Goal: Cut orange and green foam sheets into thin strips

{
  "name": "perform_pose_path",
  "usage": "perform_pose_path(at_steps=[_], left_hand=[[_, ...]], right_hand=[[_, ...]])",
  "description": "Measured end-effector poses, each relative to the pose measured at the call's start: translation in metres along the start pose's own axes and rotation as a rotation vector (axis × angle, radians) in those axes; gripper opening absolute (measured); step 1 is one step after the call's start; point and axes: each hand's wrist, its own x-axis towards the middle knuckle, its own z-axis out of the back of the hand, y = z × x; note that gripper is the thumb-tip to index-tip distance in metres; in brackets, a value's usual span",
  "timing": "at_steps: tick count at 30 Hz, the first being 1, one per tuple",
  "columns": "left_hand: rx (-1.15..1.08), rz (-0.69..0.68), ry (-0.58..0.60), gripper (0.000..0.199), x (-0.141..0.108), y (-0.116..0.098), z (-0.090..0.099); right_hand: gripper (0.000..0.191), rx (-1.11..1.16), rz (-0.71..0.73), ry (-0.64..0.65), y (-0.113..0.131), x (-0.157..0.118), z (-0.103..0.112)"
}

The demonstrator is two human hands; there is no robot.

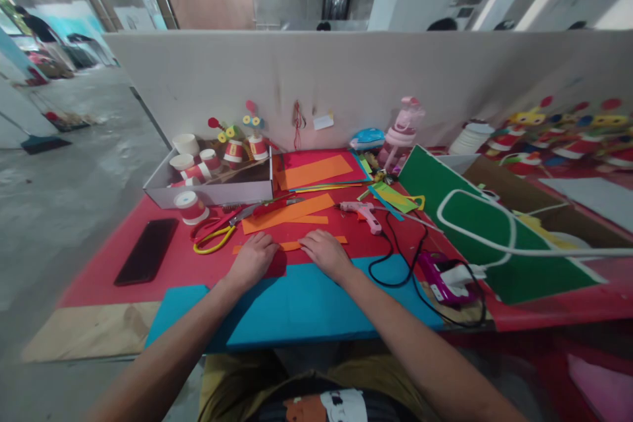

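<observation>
A narrow orange paper strip (pixel 289 246) lies crosswise between my hands on the red table cover. My left hand (pixel 253 260) has its fingers closed on the strip's left part, and my right hand (pixel 326 254) grips it farther right. Just beyond are larger orange paper pieces (pixel 311 208). Scissors with yellow-and-red handles (pixel 215 239) rest left of them. To the right lies a pink hot glue gun (pixel 364 215) with a black cord. Blue paper sheets (pixel 306 310) spread under my forearms. The undersides of my fingers are hidden.
A black phone (pixel 147 250) lies at left. Behind it stands a white box (pixel 212 194) holding paper cups and figures, with another cup (pixel 190 208) in front. At right are a purple power strip (pixel 448 280), a green board (pixel 459 224) and a white cable. A partition (pixel 237 72) closes the back.
</observation>
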Motion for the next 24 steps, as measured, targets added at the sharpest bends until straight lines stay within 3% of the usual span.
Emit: perform_pose_path(at_steps=[5,9,15,19,24], left_hand=[[-0.217,0.144,-0.057,0.029,0.006,0.004,-0.001],[-0.32,0.249,-0.02,0.019,0.014,0.015,-0.003],[-0.352,0.302,0.053,0.017,0.021,0.02,-0.003],[-0.331,0.285,0.051,0.019,0.02,0.016,0.0],[-0.254,0.373,0.121,0.019,0.024,0.008,0.008]], right_hand=[[0.012,0.219,-0.183,-0.033,-0.004,0.003,0.001],[0.012,0.295,-0.352,-0.01,-0.005,0.007,0.005],[0.016,0.259,-0.422,0.099,-0.005,0.016,0.015],[0.018,0.236,-0.413,0.152,-0.006,0.019,0.02],[0.019,0.2,-0.412,0.179,-0.005,0.021,0.021]])
